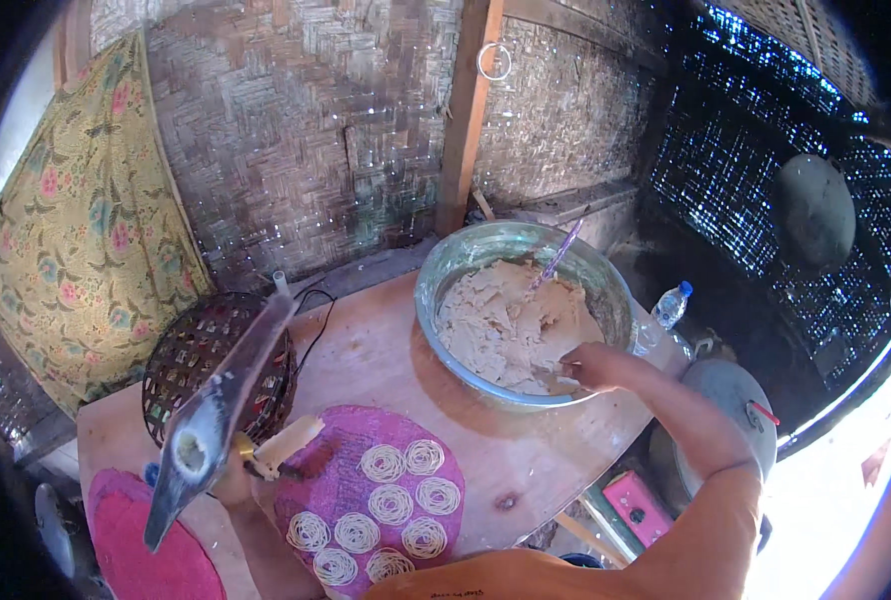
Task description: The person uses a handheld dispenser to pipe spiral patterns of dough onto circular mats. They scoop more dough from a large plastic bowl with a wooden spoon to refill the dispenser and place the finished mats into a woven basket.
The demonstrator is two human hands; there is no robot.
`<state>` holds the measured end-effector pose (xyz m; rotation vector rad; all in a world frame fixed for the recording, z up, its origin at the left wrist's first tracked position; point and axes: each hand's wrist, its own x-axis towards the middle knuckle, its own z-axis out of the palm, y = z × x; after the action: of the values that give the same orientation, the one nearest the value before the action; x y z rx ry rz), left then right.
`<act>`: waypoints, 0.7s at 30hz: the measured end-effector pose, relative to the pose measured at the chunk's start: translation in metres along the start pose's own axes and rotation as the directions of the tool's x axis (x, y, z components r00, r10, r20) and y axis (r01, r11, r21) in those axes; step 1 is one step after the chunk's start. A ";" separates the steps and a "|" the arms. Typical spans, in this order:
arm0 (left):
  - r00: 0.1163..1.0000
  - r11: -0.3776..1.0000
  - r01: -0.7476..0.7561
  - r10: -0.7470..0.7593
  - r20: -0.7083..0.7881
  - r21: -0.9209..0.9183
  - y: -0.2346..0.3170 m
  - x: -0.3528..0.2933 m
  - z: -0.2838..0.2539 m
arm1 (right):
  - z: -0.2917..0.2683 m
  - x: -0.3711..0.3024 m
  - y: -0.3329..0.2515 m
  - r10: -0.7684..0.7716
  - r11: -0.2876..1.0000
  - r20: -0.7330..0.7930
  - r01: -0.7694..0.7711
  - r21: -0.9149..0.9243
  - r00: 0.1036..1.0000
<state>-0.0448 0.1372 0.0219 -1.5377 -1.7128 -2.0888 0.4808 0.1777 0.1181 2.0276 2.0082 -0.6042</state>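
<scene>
My right arm reaches across the table, and my right hand [593, 367] is at the near right rim of a wide metal basin [431, 325]. Its fingers are bent into pale, sticky dough [506, 320], closed on some of it. A purple-handled utensil [563, 250] stands tilted in the dough, its lower end buried. On a round purple mat [341, 425] lie several coiled nests of thin pale strands [391, 504]. Left of the mat is a long dark wooden piece [216, 425] with a round hollow holding pale residue. I cannot make out my left hand.
Behind the wooden piece stands a dark woven basket [171, 350]. Another pink mat [151, 540] lies at the left. A water bottle [672, 305] stands right of the basin, near a large lidded pot [731, 410]. Patterned cloth [86, 220] hangs by the woven wall [306, 130].
</scene>
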 end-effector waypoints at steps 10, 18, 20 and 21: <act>0.946 0.948 0.057 0.050 0.321 -0.313 0.132 0.025 0.027 | -0.073 -0.107 0.022 -0.189 0.981 -0.303 0.165 -0.102 0.934; 0.578 0.923 -0.350 0.346 0.739 -0.159 0.202 0.034 0.040 | -0.130 -0.163 -0.060 -0.473 0.792 0.000 0.425 0.439 0.881; 0.516 0.867 -0.466 0.428 0.742 -0.177 0.200 0.031 0.055 | -0.119 -0.153 -0.064 -0.521 0.763 0.064 0.430 0.483 0.851; 0.520 0.858 -0.482 0.445 0.729 -0.180 0.206 0.030 0.053 | -0.112 -0.144 -0.067 -0.623 0.737 -0.118 0.631 0.242 0.773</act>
<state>0.0908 0.1118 0.1858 -2.7214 -1.1810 -1.1640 0.4325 0.0995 0.2889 1.4182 2.7723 -1.0238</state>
